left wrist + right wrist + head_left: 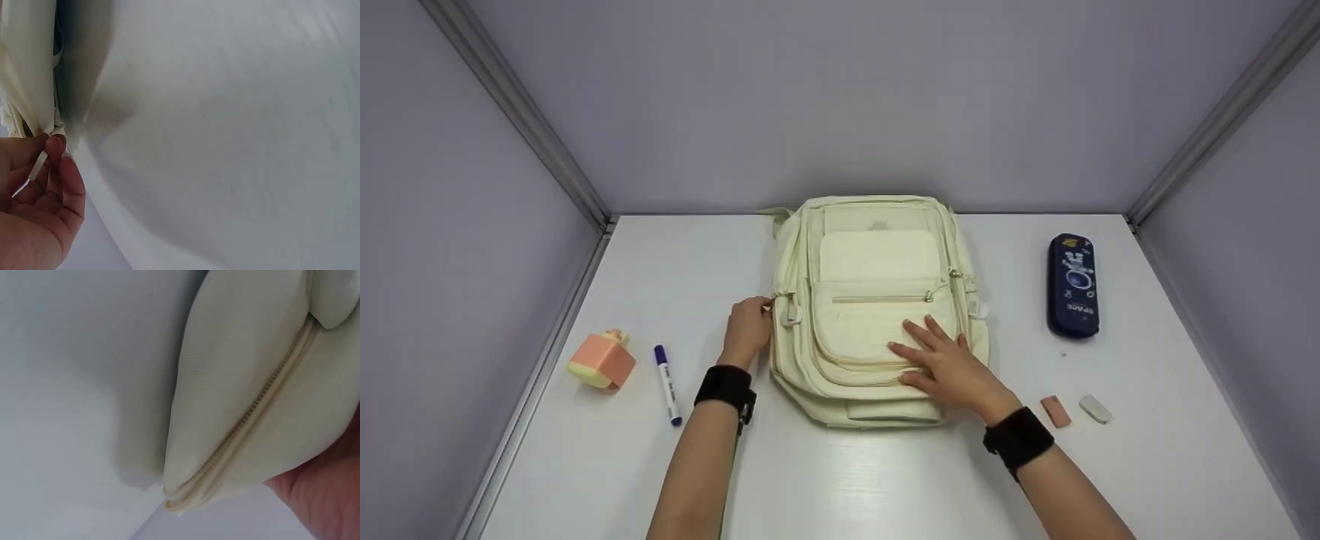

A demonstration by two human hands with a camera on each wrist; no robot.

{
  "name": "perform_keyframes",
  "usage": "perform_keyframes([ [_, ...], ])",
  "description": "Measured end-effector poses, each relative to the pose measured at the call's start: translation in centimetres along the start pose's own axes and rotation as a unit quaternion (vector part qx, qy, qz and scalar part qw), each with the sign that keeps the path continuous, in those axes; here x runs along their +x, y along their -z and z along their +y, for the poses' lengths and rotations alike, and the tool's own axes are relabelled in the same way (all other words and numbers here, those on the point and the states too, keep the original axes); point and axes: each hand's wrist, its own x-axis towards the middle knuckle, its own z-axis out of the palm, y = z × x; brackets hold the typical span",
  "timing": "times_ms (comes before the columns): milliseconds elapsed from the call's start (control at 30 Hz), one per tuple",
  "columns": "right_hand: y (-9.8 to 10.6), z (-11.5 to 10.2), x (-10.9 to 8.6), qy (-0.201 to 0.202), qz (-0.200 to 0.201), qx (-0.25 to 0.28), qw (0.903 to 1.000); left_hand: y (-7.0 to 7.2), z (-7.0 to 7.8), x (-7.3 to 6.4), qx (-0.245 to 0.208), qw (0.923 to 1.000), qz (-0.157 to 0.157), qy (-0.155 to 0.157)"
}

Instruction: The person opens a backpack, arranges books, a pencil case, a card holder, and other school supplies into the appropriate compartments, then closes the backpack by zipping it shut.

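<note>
A cream backpack lies front side up on the white table. At its left side, my left hand pinches a zipper pull, a pale strip that hangs between the fingers in the left wrist view. Gathered fabric shows just above the pinching fingertips. My right hand rests on the lower right of the front pocket, its fingers spread. In the right wrist view a closed zipper runs along the bag's side, and only part of the right hand shows.
To the left are a pink and yellow bottle-shaped thing and a marker with purple-blue ends. A dark blue pencil case lies to the right, with a pink eraser and a white eraser nearer. Grey panels enclose the table.
</note>
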Motion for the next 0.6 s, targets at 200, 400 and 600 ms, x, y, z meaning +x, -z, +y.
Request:
perform_keyframes([
  [200,-0.1,0.1,0.6,-0.013,-0.012,-0.001,0.9998,-0.5,0.1,0.0,0.005,0.9993,0.036,0.000],
  [400,0.4,0.6,1.7,-0.018,-0.015,0.003,0.9997,-0.4,0.5,0.5,0.011,0.9994,0.032,-0.006],
  [600,0.8,1.2,2.7,-0.017,-0.018,0.008,0.9997,-0.3,0.7,0.8,0.004,0.9993,0.036,-0.007],
])
